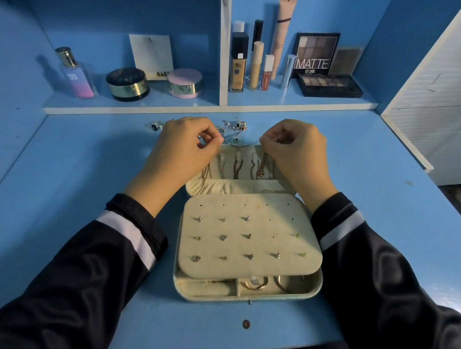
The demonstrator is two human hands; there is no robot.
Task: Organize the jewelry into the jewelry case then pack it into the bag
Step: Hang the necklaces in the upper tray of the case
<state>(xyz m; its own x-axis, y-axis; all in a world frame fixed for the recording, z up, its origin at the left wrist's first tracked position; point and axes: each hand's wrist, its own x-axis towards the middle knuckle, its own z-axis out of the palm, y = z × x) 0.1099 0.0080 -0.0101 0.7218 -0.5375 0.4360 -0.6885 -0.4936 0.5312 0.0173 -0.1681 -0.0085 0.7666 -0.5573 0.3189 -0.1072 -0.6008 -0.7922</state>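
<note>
Nearest us the jewelry case [257,297] lies open on the blue worktop [63,169]. Its front tray holds two gold hoops [247,286], as far as we can make out. Over the tray sits the cream earring panel [252,208], where we count twelve studs in three rows, with the top row of holes bare. Beyond it the lid [224,186] carries roughly five chains on its hooks, though they overlap too much for a firm count. Above the lid the left hand [193,147] and right hand [292,144] each pinch one end of a thin silver chain [253,142] with one blue bead, stretched between them. We judge it light, limp and quick to tangle or snag, so the ends near the clasp are the places to hold. Behind lie one ring [154,126] and a small silver heap [231,126]. No bag is in view.
</note>
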